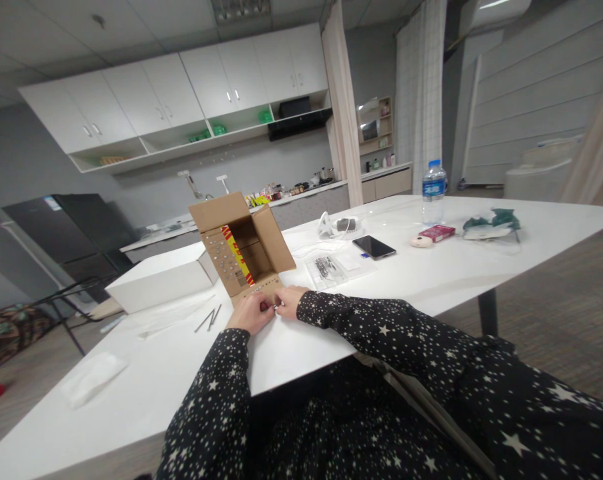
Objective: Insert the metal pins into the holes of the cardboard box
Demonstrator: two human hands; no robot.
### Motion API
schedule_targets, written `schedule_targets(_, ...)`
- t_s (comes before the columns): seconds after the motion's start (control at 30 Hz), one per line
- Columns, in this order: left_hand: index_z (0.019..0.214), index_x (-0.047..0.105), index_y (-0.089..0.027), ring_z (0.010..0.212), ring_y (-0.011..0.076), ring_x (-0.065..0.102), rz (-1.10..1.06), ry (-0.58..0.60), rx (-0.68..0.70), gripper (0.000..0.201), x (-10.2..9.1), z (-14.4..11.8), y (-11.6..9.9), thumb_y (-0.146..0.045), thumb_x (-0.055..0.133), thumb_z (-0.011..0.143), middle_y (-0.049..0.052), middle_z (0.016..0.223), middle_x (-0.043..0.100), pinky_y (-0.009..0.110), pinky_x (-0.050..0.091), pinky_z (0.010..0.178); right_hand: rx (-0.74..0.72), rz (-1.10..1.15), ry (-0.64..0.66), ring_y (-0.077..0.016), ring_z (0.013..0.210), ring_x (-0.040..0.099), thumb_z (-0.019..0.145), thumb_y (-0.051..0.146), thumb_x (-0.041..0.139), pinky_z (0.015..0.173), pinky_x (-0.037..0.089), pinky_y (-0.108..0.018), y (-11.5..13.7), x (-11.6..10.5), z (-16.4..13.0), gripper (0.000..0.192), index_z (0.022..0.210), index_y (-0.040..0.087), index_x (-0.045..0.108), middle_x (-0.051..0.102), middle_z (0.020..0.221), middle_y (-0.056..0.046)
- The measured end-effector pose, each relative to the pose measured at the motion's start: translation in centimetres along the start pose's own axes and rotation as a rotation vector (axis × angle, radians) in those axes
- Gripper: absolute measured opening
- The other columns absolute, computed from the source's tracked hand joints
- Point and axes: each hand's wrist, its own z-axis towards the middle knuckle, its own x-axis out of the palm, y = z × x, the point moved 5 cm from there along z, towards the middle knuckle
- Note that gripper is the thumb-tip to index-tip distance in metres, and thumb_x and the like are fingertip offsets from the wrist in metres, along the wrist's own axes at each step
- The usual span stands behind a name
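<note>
Head view. A white table (431, 280) is seen from the seated person's position, both sleeves dark with a white star print.

Item: open cardboard box (241, 247), brown, flaps raised, a red and yellow strip shown inside; rows of small round fasteners are set in the left flap and along the front flap. It stands just beyond the two hands, its front flap reaching down to the fingers.

Item: left hand (251, 312), laid on the table at the near edge of the box's front flap, fingers curled inward. A small metallic piece (275, 306) is pinched between it and the other hand; what the piece is cannot be told.

Item: right hand (291, 301), touching the left at the fingertips, closed on the same small piece, directly below the box's front flap.

Further entries: a white box (161, 280) just left of the cardboard box; thin metal rods (209, 319) on the table left of the left hand; a clear bag of small parts (326, 269) to the right of the box; a phone (374, 247), a water bottle (434, 192), a small red packet (437, 233), well apart on the far side.
</note>
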Motion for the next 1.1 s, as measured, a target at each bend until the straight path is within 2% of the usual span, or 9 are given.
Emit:
schedule_targets(0.23,0.069,0.062,-0.019,0.066,0.0154,0.057,0.014,0.038,-0.015,0.016,0.4,0.1,0.2,-0.027,0.05,0.074,0.003,0.069,0.064,0.027,0.041,0.061,-0.001,-0.012,0.011,-0.0234,0.085,0.063,0.078,0.039,0.047,0.065,0.047,-0.031,0.0,0.1,0.0,0.029,0.095,0.023,0.064,0.068,0.093,-0.006)
schedule_targets(0.5,0.08,0.058,-0.018,0.09,0.0217,0.058,0.099,0.058,-0.004,0.018,1.1,0.3,0.6,-0.025,0.041,0.082,0.009,0.092,0.065,0.034,0.042,0.079,-0.007,-0.009,0.006,-0.0235,0.085,0.064,0.077,0.037,0.048,0.064,0.047,-0.03,0.0,0.0,0.0,0.028,0.096,0.023,0.062,0.068,0.093,-0.006)
schedule_targets(0.8,0.09,0.056,-0.017,0.101,0.0253,0.053,0.206,0.11,-0.035,0.021,1.8,0.3,0.8,-0.025,0.037,0.087,0.011,0.1,0.06,0.04,0.039,0.086,-0.003,-0.009,0.008,-0.0244,0.089,0.063,0.076,0.035,0.049,0.067,0.047,-0.031,0.0,0.1,0.1,0.028,0.096,0.022,0.063,0.068,0.095,-0.007)
schedule_targets(0.93,0.095,0.054,-0.015,0.103,0.027,0.05,0.25,0.082,-0.06,0.024,1.8,0.3,1.0,-0.026,0.034,0.088,0.013,0.102,0.057,0.042,0.037,0.087,-0.001,0.007,-0.007,-0.0241,0.087,0.064,0.075,0.034,0.049,0.066,0.047,-0.03,0.1,-0.1,0.0,0.028,0.096,0.023,0.062,0.068,0.094,-0.006)
schedule_targets(1.1,0.099,0.052,-0.015,0.102,0.0277,0.05,0.264,-0.014,-0.084,0.028,0.9,0.3,0.9,-0.028,0.03,0.09,0.014,0.105,0.055,0.043,0.037,0.087,0.009,0.007,-0.002,-0.0237,0.086,0.064,0.076,0.035,0.049,0.065,0.046,-0.03,0.2,-0.2,-0.1,0.028,0.097,0.023,0.062,0.068,0.095,-0.007)
